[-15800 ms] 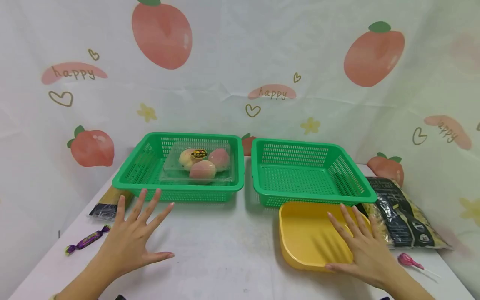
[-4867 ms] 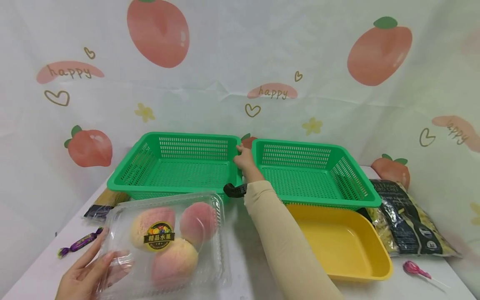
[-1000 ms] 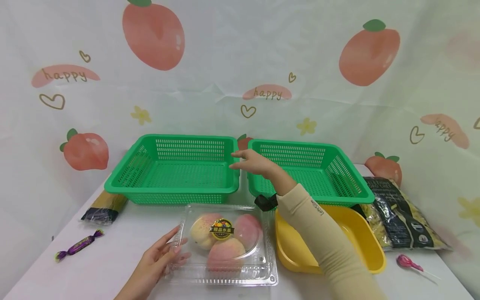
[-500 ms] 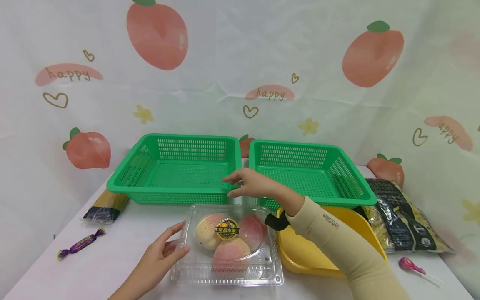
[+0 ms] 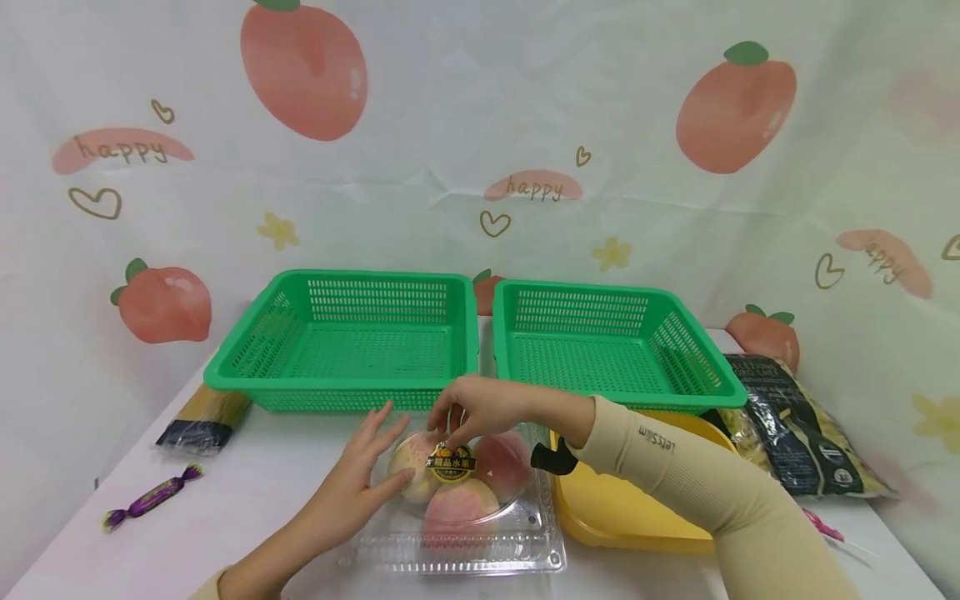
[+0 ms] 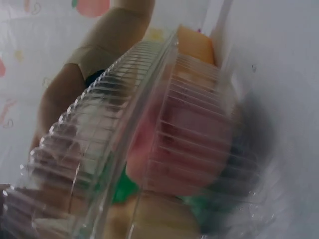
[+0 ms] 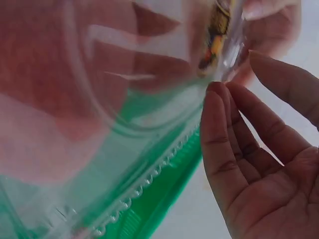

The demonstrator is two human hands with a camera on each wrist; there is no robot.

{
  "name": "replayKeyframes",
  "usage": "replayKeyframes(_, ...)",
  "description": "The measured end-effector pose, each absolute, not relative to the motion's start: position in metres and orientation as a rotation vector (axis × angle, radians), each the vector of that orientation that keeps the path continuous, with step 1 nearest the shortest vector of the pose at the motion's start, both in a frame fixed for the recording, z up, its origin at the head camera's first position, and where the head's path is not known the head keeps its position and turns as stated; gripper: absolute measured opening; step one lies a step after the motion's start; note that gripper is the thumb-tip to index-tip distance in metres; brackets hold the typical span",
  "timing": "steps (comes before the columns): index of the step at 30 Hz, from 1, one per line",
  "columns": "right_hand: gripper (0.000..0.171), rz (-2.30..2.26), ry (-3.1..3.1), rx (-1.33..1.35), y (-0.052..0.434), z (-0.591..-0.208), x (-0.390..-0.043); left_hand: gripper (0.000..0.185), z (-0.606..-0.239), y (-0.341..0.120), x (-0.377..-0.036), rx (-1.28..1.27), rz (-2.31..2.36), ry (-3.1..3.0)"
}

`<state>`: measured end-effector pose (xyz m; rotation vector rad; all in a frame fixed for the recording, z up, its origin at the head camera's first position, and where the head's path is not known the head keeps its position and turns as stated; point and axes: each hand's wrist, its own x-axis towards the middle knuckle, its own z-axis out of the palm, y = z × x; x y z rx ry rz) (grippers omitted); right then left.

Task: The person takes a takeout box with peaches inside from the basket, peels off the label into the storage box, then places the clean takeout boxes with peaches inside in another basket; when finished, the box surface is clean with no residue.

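Note:
A clear plastic clamshell box (image 5: pixel 517 554) lies closed on the table, with three peaches (image 5: pixel 459 510) showing through its lid. A black and gold label (image 5: pixel 452 465) is stuck on top. My right hand (image 5: pixel 483 410) reaches across to the label's far edge, fingertips bent down at the lid. In the right wrist view the thumb of this right hand (image 7: pixel 264 144) stands apart from its fingers. My left hand (image 5: pixel 356 487) is at the box's left side, its fingers extended and thumb spread. The left wrist view catches the box's ribbed side (image 6: pixel 169 119) up close.
Two green baskets stand behind, one on the left (image 5: pixel 341 383) and one on the right (image 5: pixel 615 396). A yellow basin (image 5: pixel 637 500) sits partly under my right forearm. Food packets lie left (image 5: pixel 202 421) and right (image 5: pixel 798 433). A purple wrapped candy (image 5: pixel 153 497) and a pink lollipop (image 5: pixel 825 525) lie near the sides.
The box came out of the left basket to the table front. In the last second my right hand dropped from above the baskets to the label; my left hand spread and shifted up along the box.

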<state>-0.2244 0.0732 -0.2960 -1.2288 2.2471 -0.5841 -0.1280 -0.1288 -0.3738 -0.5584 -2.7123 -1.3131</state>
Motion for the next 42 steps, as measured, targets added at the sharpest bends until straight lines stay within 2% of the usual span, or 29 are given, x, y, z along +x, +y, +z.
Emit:
replayKeyframes(7,0.025,-0.484,2.24,-1.247,0.067,-0.296,-0.225,0.058,-0.377,-0.129,-0.138,-0.602,-1.373,-2.724)
replayKeyframes(23,0.006,-0.434,2.157,-1.228,0.053,-0.304,-0.235,0.053,-0.38,-0.13,-0.135,-0.633,-1.336,-2.75)
replayKeyframes(32,0.006,-0.408,2.132,-1.182,0.049,-0.303,-0.24,0.053,-0.381,-0.129,-0.136,-0.623,-1.37,-2.763)
replayKeyframes(42,0.013,-0.367,2.072,-1.25,0.05,-0.303,-0.245,0.055,-0.382,-0.13,-0.137,-0.601,-1.335,-2.783)
